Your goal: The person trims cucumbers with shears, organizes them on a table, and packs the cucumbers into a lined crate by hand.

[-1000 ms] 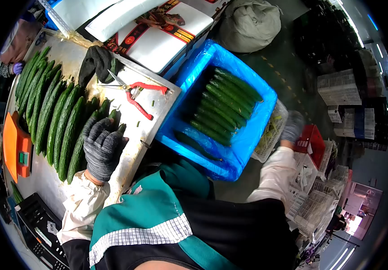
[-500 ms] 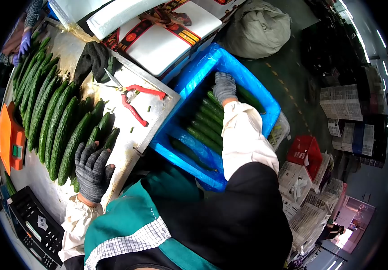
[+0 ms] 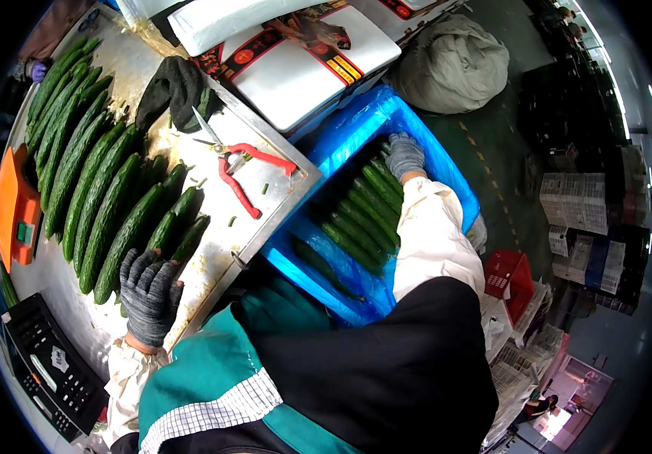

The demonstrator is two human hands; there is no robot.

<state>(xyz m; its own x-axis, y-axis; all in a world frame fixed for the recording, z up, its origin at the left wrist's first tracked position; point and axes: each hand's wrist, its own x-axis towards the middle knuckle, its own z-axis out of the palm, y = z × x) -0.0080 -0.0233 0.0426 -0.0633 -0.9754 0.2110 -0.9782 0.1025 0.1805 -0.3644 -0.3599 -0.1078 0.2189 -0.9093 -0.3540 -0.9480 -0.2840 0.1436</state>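
Note:
My left hand (image 3: 148,299), in a dark grey knitted glove, rests at the near end of a row of cucumbers (image 3: 103,197) on the metal table. Its fingers are apart and grip nothing. My right hand (image 3: 405,157), gloved in grey, reaches into a blue-lined crate (image 3: 447,170). It lies over the far end of the cucumbers (image 3: 360,219) there, fingers extended; their tips are partly hidden. Several cucumbers lie side by side in that crate, and a separate one (image 3: 318,261) lies nearer its left wall. Red-handled shears (image 3: 239,170) lie open-bladed on the table.
A dark cloth (image 3: 175,91) lies behind the shears. White foam boxes (image 3: 303,76) stand beyond the crate, near a grey sack (image 3: 454,64). An orange scale (image 3: 12,208) and a black crate (image 3: 50,363) are at left. Another person's purple-gloved hand (image 3: 38,70) shows at the far left.
The view has shifted slightly. My right hand has moved a little right within the crate, and more of the cucumber row shows beside it. My left hand stays by the table's cucumbers.

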